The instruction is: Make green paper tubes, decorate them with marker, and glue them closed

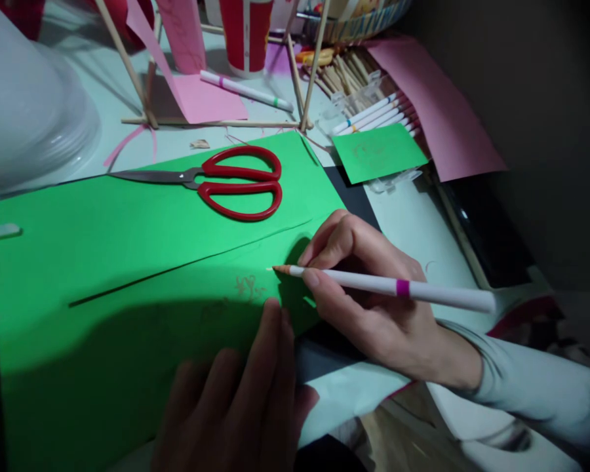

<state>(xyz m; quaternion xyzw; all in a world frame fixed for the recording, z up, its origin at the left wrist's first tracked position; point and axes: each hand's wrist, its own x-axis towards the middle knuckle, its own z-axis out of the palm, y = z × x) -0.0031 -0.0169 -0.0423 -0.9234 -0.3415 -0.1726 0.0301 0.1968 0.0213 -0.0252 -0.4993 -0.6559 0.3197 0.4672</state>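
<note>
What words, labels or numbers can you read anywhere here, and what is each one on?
No words or numbers here can be read.
On the green paper sheet: a faint scribble near the tip of the white marker, too faint to read.
On the small green card: faint marks, blurred.
On the white marker, held in the right hand: only a pink band, no print.
On the red and white cup: no legible print.

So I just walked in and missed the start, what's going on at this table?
A person is drawing on a large green sheet. The right hand grips a white marker, its tip on the sheet beside a small scribble. The left hand lies flat on the sheet. Red scissors lie farther up, untouched.
</note>
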